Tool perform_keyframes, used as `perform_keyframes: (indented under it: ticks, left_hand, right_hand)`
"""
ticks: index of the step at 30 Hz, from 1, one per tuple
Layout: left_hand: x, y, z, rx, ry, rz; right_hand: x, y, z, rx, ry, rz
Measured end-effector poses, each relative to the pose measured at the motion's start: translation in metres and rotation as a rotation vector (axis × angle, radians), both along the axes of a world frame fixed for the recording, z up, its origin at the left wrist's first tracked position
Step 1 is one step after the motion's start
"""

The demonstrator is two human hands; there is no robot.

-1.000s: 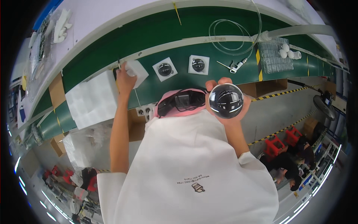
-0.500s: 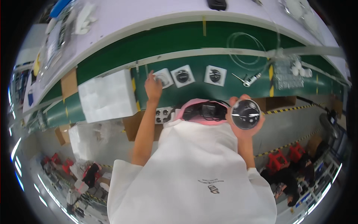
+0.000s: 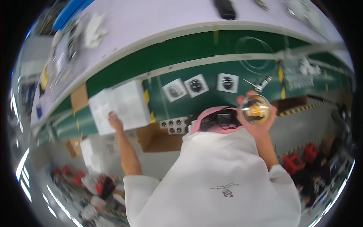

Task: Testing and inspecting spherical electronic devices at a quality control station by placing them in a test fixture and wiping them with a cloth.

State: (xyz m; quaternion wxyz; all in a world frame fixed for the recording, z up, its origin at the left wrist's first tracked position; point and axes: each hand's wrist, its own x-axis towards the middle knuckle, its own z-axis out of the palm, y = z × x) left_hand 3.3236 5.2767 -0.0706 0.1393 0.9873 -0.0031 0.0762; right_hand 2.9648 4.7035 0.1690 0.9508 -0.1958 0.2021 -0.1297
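Note:
My right hand (image 3: 261,125) is raised in front of my body, its fingers wrapped round a clear-rimmed round disc (image 3: 256,109). The disc's glossy face shows yellow-orange and dark patches; I cannot tell whether these are reflections or its inside. Over on the left, my left hand (image 3: 115,122) is at the near part of a white foam-like block (image 3: 130,102). Its fingers are smeared by motion, so their grip is unclear. On the green bench lie three white square pads: a left pad (image 3: 166,90) with a greyish round piece, plus a middle pad (image 3: 205,80) and a right pad (image 3: 235,87) with dark ones.
A pen-like metal tool (image 3: 263,84) lies right of the pads, beside a coil of clear tubing (image 3: 242,56). Farther right is a clear plastic tray (image 3: 298,80) with white pieces. Below the bench edge stands an open cardboard box (image 3: 159,142) beside a white tray of round parts (image 3: 176,123).
My left hand has left the leftmost pad and moved left and nearer, to the white block. The disc's face has changed from dark to yellow-orange. The whole view has shifted.

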Motion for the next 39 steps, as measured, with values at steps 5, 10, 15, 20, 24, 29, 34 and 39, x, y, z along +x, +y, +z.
perform_keyframes:
  ticks: [5,10,15,20,24,29,34,39]
  left_hand:
    - [0.011,-0.005,-0.009,0.034,0.040,0.204]
    - [0.029,0.021,-0.031,0.278,0.202,0.141]
    - [0.071,0.092,-0.052,-0.411,0.421,0.092]
    - [0.079,0.136,-0.004,-1.057,0.497,0.191]
    - [0.040,0.130,0.036,-1.348,0.730,0.383]
    - [-0.024,0.081,0.040,-1.389,0.508,0.359]
    - [-0.063,-0.013,0.062,-0.586,0.233,0.222]
    - [-0.071,-0.069,0.079,-0.057,0.116,-0.053]
  right_hand:
    - [0.012,0.001,0.011,0.037,-0.217,0.134]
    - [0.019,0.014,0.011,-0.037,-0.094,0.092]
    - [0.023,0.021,0.009,-0.084,-0.131,0.115]
    - [0.023,0.018,0.010,-0.134,0.009,0.127]
    - [0.018,0.001,0.003,-0.146,-0.076,0.180]
    - [0.012,-0.015,0.003,0.005,-0.017,0.139]
    - [0.010,-0.030,0.012,0.006,-0.006,0.122]
    - [0.001,-0.033,0.011,0.026,0.099,-0.008]
